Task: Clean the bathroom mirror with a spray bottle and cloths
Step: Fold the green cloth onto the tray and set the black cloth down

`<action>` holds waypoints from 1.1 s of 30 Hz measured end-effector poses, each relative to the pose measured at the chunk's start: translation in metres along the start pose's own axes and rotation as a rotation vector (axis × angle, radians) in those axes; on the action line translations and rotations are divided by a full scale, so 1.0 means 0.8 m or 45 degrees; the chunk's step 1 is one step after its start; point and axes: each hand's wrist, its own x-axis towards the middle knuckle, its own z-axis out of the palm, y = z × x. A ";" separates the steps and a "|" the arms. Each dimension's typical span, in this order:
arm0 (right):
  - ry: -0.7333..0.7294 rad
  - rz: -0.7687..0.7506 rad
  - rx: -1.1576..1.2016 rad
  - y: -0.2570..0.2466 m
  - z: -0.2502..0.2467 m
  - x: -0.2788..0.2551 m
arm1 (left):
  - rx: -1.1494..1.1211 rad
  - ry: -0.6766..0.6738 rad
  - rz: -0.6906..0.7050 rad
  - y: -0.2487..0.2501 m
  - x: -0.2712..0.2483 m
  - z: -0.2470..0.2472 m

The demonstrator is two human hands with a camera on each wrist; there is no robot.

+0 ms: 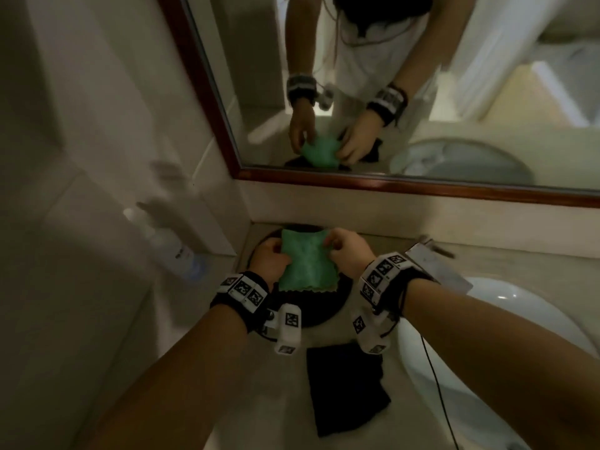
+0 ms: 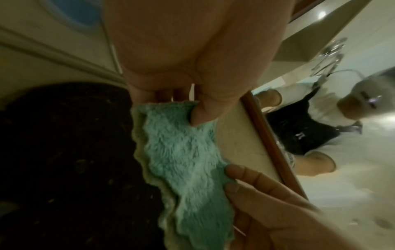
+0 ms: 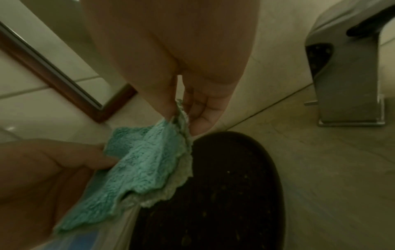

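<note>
A fluffy green cloth (image 1: 306, 264) is held stretched between both hands over a round black mat (image 1: 311, 310) in the counter's back left corner. My left hand (image 1: 271, 256) pinches its left edge, thumb on top (image 2: 203, 115). My right hand (image 1: 341, 246) pinches the far right corner between thumb and fingers (image 3: 181, 115). The cloth (image 2: 183, 165) shows a pale underside (image 3: 177, 184). A clear spray bottle (image 1: 165, 238) stands blurred on a ledge to the left. The mirror (image 1: 406, 92), in a dark wooden frame (image 1: 389, 186), hangs just behind and reflects both hands.
A black cloth (image 1: 347, 388) lies on the counter close to me. A white basin (image 1: 487, 352) sits to the right, with a chrome tap (image 3: 350, 67) behind it. A tiled wall (image 1: 81, 125) closes off the left side.
</note>
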 end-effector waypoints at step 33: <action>-0.044 0.114 0.243 0.044 0.073 0.095 | -0.069 -0.141 -0.007 -0.061 0.141 0.011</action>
